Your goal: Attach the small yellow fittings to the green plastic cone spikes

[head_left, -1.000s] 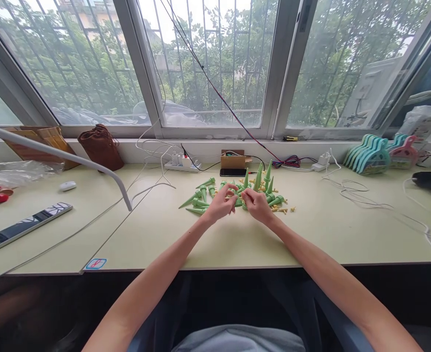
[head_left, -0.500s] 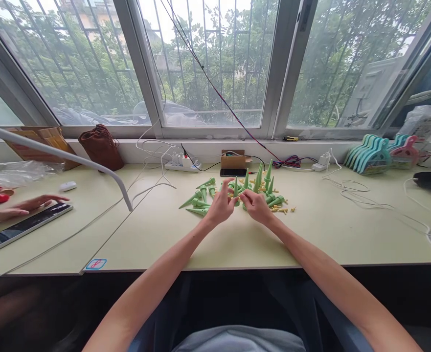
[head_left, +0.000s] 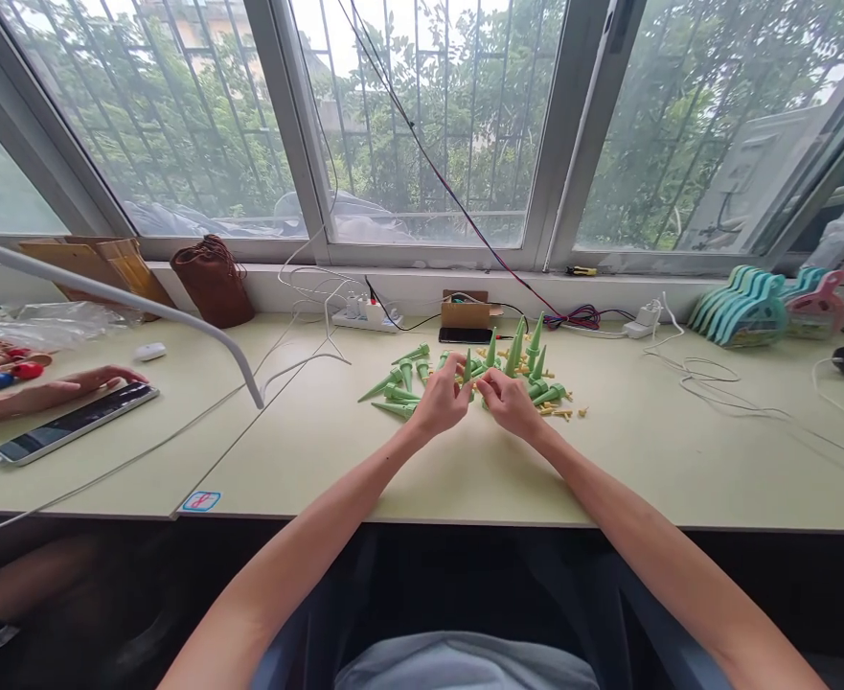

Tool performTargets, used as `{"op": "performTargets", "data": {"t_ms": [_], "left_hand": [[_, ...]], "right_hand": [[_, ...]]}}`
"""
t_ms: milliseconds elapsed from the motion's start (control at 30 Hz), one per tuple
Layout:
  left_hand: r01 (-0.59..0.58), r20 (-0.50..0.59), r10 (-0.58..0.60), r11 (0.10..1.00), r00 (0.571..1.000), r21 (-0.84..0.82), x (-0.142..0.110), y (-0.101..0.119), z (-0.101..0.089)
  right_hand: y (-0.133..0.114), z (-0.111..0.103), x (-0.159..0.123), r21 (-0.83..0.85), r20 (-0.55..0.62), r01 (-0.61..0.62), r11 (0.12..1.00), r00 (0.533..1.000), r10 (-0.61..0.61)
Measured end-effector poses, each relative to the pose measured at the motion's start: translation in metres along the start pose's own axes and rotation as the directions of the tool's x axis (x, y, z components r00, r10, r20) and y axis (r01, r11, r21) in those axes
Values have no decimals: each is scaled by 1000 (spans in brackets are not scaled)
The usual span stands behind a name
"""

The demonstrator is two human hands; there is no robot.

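Note:
My left hand (head_left: 442, 398) is closed around a green plastic spike (head_left: 467, 365), held upright with its tip pointing up. Close beside it, the fingers of my right hand (head_left: 512, 404) are pinched against a small yellow plastic piece that they mostly hide, at the lower part of that spike. Several green spikes (head_left: 395, 393) lie to the left of my hands. Beyond my right hand, more green spikes (head_left: 514, 353) stand upright, and some lie down. Small yellow pieces (head_left: 557, 413) are scattered to the right.
A phone (head_left: 466, 335) and cardboard box (head_left: 465, 310) sit behind the spikes. A power strip (head_left: 368, 318), white cables (head_left: 723, 383) and teal hangers (head_left: 741, 307) line the windowsill side. At left, another person's hand (head_left: 98, 379) rests by a phone (head_left: 77, 426), under a grey curved arm (head_left: 177, 316).
The view has shifted slightly, so the scene sits a little farther right. My raised left index finger has bent down toward the spike. The other person's hand has moved onto the phone's edge.

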State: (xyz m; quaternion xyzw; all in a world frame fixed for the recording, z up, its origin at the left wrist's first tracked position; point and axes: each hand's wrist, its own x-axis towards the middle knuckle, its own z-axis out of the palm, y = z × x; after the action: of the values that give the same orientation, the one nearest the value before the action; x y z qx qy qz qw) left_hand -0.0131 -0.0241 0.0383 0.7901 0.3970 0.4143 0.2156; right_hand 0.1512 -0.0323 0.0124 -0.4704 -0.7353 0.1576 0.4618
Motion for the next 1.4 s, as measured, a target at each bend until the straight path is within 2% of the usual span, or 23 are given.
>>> {"op": "performTargets", "data": {"t_ms": [267,433,500,600,667,733,800,900,967,1033,1233,1400], "left_hand": [[-11,90,17,997,996,-72,-2,1,0],[-23,86,33,993,996,-115,-2,5,-2],[-16,68,25,990,997,-140,-2,8,-2],[5,-35,-9,993,999,-116,0,10,-4],[38,-109,-47,996,993,-83,2,10,-5],[98,-127,-109,991,986,-87,4,8,-6],[192,-77,-205,970,976,-151,6,5,-6],[376,108,-362,866,926,-328,7,4,-6],[471,238,-406,767,882,-435,7,4,-5],[520,318,-412,693,854,-499,7,5,-6],[582,418,-407,618,812,-529,8,1,-6],[556,408,-382,631,830,-540,8,-2,-5]], "right_hand": [[4,3,0,-33,-1,32,999,999,-32],[4,4,1,-39,-15,31,999,999,-32],[3,3,1,-23,-25,25,999,999,-25],[1,2,1,3,-50,15,1000,999,-15],[0,2,1,16,-73,4,1000,997,-3],[-1,1,1,30,-92,-11,999,996,14],[-2,0,2,43,-100,-24,999,995,28],[-2,-2,2,57,-108,-22,998,994,28],[-3,-2,2,64,-110,-12,998,994,19],[-4,-3,1,71,-105,0,997,994,7],[-4,-4,0,67,-91,26,997,996,-20],[-2,-3,1,68,-73,13,998,997,-8]]}}
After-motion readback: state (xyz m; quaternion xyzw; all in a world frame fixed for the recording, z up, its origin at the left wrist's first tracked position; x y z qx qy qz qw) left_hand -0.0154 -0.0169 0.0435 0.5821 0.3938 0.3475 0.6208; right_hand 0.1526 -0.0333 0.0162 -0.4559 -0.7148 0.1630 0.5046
